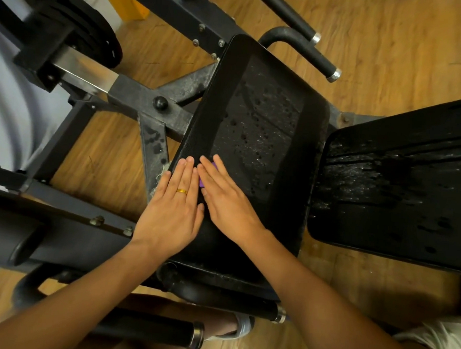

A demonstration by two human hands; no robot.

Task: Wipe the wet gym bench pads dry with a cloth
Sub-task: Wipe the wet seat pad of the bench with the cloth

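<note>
At the near left edge of the black vinyl seat pad (267, 117), my left grip (173, 206) and right grip (222, 198) lie flat side by side, fingers straight. They press down a small purple cloth (201, 183) that only peeks out between them. Wiping looks barely begun: droplets bead the pad ahead, and the long black back pad (397, 183) to the right is streaked wet. Next up, push the cloth forward through those drops under steady pressure from both palms.
</note>
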